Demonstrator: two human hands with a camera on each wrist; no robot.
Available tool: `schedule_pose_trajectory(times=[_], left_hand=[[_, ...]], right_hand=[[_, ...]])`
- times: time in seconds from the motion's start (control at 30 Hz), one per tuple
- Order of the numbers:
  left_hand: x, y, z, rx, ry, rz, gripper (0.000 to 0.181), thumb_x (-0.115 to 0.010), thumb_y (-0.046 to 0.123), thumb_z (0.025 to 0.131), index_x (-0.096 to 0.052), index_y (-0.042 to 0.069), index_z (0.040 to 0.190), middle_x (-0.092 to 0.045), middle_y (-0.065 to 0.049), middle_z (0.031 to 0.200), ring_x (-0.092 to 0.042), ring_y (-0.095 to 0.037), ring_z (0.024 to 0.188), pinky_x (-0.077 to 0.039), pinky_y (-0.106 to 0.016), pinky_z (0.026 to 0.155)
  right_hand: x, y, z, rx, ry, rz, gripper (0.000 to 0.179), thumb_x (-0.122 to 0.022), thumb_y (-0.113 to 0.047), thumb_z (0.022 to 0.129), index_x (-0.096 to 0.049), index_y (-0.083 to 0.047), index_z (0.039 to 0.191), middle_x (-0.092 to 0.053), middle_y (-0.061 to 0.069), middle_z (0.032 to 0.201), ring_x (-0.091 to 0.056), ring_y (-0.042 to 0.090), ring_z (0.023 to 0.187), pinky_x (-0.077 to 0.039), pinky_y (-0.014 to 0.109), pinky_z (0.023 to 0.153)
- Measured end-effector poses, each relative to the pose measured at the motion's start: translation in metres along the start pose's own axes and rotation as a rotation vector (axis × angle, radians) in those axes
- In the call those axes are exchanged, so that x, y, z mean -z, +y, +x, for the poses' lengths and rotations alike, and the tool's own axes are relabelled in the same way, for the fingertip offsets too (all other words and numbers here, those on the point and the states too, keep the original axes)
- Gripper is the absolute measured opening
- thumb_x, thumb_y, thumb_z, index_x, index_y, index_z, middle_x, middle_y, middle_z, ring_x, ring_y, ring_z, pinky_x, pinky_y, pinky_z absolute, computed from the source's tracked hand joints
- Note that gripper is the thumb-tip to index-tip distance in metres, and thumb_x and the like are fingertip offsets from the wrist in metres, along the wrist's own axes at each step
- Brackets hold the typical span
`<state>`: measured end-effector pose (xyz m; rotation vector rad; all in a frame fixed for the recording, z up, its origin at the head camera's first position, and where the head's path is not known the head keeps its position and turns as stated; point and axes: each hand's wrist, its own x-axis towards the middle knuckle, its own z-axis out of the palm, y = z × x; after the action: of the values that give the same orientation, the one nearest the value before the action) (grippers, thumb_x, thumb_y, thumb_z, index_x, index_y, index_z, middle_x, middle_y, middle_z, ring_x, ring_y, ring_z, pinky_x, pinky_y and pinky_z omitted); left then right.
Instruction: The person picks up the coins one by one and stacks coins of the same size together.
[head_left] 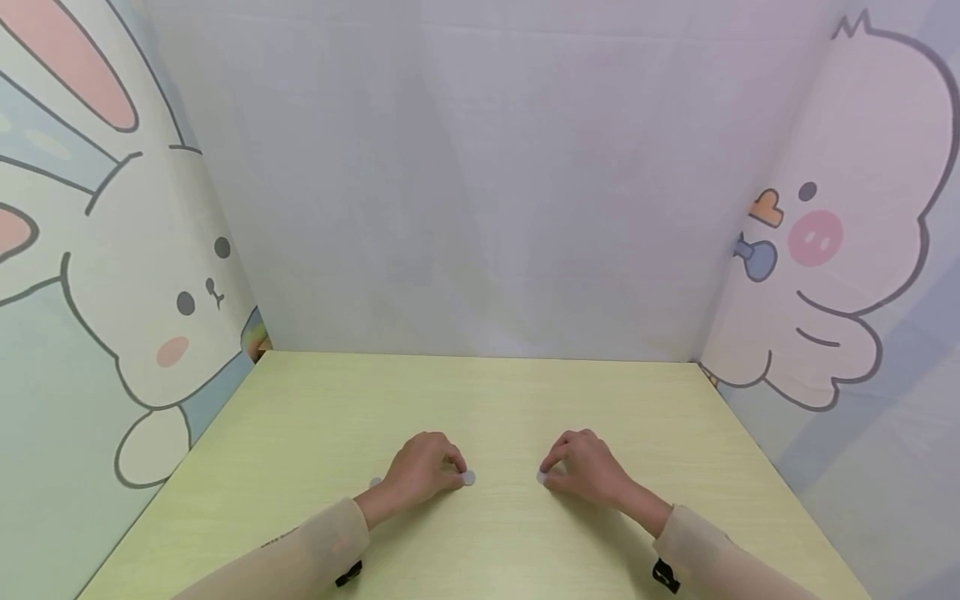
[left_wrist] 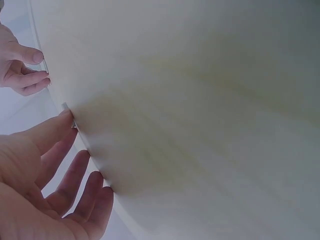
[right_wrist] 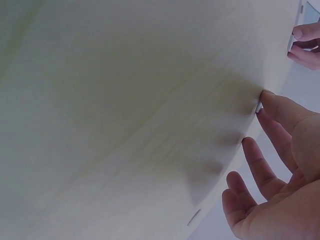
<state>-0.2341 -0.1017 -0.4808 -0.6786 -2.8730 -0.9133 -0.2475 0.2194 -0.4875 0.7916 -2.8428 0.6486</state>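
Note:
A small round grey-white disc lies flat on the table, with thumb and index finger of my left hand pinching its left edge. Opposite, my right hand pinches a second such disc between thumb and index finger. The right wrist view shows that disc edge-on at the tabletop, the other fingers of the right hand spread behind it. Just behind the left wrist, a third disc is partly covered by the hand.
Pale wood-look tabletop runs under both hands. Another thin disc lies on it beyond the right hand's outer fingers, hidden in the head view. A plain cloth hangs behind the table; cartoon-printed cloths flank it.

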Motion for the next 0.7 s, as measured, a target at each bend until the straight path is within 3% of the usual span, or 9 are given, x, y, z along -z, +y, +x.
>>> schedule_pose_trajectory(times=[0.7], left_hand=[[-0.0010,-0.0020,0.0002,-0.005,0.000,0.022,0.009,-0.093,0.022,0.083,-0.084,0.021,0.087,-0.070,0.008,0.087,-0.059,-0.011,0.085,-0.050,-0.033,0.077]], right_hand=[[0.0001,-0.0007,-0.0026,-0.016,-0.011,0.027,0.011,-0.091,-0.022,0.083,-0.085,-0.025,0.092,-0.070,-0.007,0.102,-0.058,0.025,0.103,-0.048,0.053,0.086]])
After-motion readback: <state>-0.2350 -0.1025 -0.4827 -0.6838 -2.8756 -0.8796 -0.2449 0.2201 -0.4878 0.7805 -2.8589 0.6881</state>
